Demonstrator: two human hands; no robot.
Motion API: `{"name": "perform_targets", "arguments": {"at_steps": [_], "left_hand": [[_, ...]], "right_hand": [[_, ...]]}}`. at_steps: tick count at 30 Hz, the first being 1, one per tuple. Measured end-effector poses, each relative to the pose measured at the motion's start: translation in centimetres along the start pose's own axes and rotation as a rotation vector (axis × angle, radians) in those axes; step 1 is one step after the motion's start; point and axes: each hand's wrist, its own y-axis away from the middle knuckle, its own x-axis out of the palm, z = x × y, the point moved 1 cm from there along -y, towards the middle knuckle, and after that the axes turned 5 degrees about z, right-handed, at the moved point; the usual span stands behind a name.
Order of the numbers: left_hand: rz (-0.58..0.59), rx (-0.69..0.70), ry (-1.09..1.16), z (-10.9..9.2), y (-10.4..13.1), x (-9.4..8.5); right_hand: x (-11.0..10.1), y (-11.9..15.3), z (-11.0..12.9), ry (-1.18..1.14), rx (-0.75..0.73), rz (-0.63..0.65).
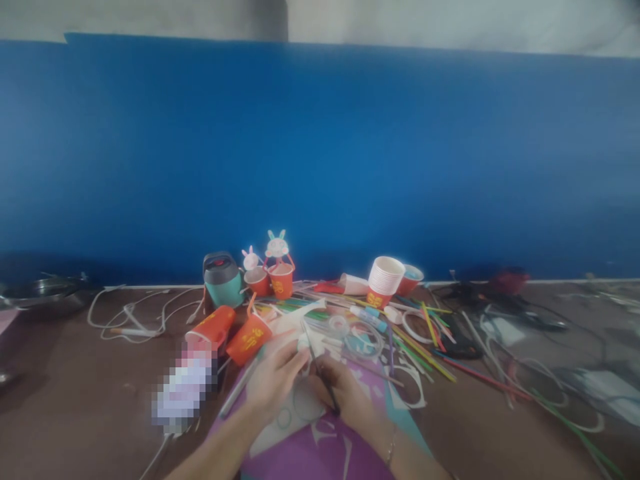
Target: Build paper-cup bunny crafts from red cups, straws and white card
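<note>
My right hand (350, 393) is closed round a pair of scissors (326, 385), whose blades point up and away from me. My left hand (280, 373) pinches a small pale piece of paper (303, 342) beside the blades. Its exact shape is blurred. Beneath both hands lie a white sheet with drawn circles (270, 435) and a purple sheet (295, 461), with thin white offcuts (323, 433) on top. Just beyond my left hand, a red paper cup (249, 339) with yellow print leans over.
Two red cups with paper rabbits (278, 248) stand at the back near a teal-and-grey container (223, 283). A stack of paper cups (385, 277) rises right of them. Coloured straws (425, 353), clear tape rolls (363, 339) and white cables (145, 313) spread across the brown table (65, 400).
</note>
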Motion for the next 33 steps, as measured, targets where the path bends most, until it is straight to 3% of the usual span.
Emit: {"name": "perform_targets", "arguments": {"at_steps": [4,16,24,29,33], "left_hand": [[-0.009,-0.046,0.042,-0.7,0.1,-0.2],[0.155,-0.023,0.249,-2.9,-0.1,-0.7],[0.116,-0.048,0.176,-3.0,-0.1,-0.9],[-0.012,-0.041,0.062,-1.7,0.3,0.0],[-0.045,-0.03,0.017,-0.7,0.4,0.6]], "right_hand": [[-0.1,-0.1,-0.6,0.0,0.006,-0.012],[-0.2,-0.1,0.1,-0.054,0.024,0.044],[-0.3,-0.1,-0.3,-0.041,0.019,0.039],[-0.1,-0.2,-0.3,-0.037,0.0,0.011],[-0.1,-0.1,-0.3,-0.021,0.009,0.011]]}}
